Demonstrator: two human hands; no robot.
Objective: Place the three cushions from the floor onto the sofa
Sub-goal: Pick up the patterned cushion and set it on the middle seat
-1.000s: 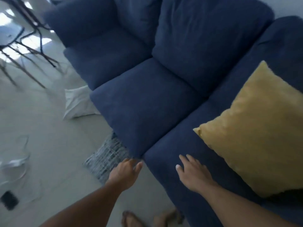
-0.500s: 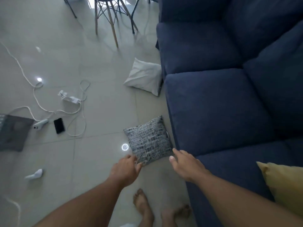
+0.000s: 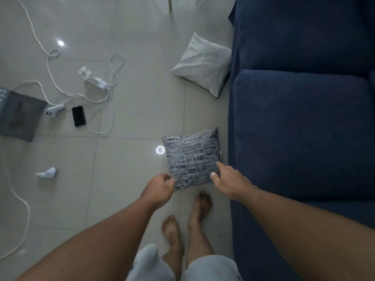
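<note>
A dark cushion with a white dash pattern (image 3: 191, 157) lies flat on the tiled floor beside the blue sofa (image 3: 300, 122). My left hand (image 3: 158, 189) hovers at its near left corner, fingers curled and apart, holding nothing. My right hand (image 3: 229, 180) reaches over its near right corner, fingers spread, at or just above the fabric. A white cushion (image 3: 203, 63) lies farther away on the floor, leaning against the sofa's front. No yellow cushion is in view.
White cables (image 3: 109, 86) with a charger, a black phone (image 3: 78, 116), two white controllers (image 3: 53, 111) and a grey laptop (image 3: 18, 114) lie on the floor at left. My bare feet (image 3: 186, 218) stand just before the patterned cushion. A chair leg (image 3: 169, 4) shows at the top.
My view has swung down from the sofa seats and yellow cushion to the floor. Both hands have moved forward to the patterned cushion's near corners.
</note>
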